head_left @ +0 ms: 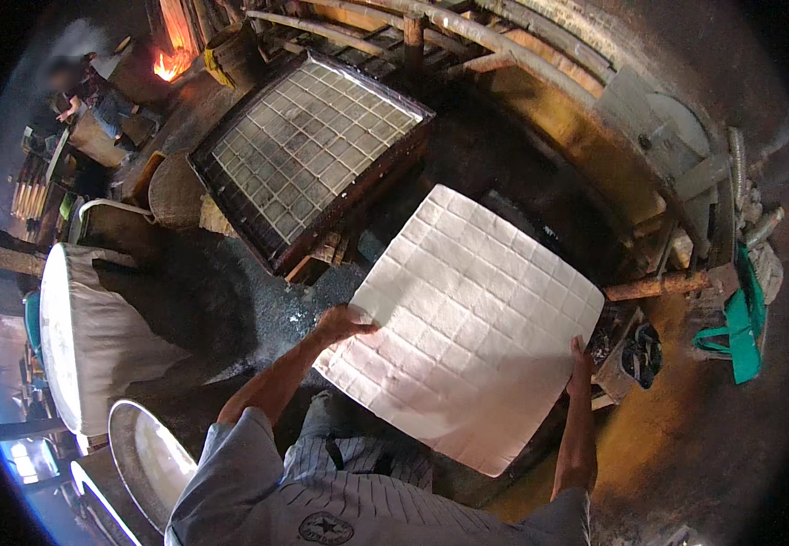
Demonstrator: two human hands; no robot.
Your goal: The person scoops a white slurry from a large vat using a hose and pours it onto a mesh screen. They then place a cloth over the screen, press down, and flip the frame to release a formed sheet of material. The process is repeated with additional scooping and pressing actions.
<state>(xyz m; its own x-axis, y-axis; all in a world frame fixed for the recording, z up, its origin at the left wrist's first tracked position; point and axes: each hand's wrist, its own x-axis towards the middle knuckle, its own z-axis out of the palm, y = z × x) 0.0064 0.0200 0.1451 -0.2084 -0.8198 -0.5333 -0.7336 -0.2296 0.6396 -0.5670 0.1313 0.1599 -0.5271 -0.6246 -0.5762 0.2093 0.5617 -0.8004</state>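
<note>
Between my two hands is a large, square, off-white board [472,328] marked all over with a grid of lines, tilted in front of my body. My left hand [341,326] is closed on its left edge, thumb on the upper face and the other fingers hidden beneath. At the right edge my right hand [581,361] grips it, with fingertips showing at the rim and the rest partly hidden. Beyond the board, a dark-rimmed square tray [208,182] has a similar pale grid inside it.
A cloth-draped round vat [140,337] and a metal basin [121,437] stand at my left. Wooden poles [658,285] run at the right, near a green bag [742,332]. Fire [173,64] burns at the far left, where a person [94,100] sits.
</note>
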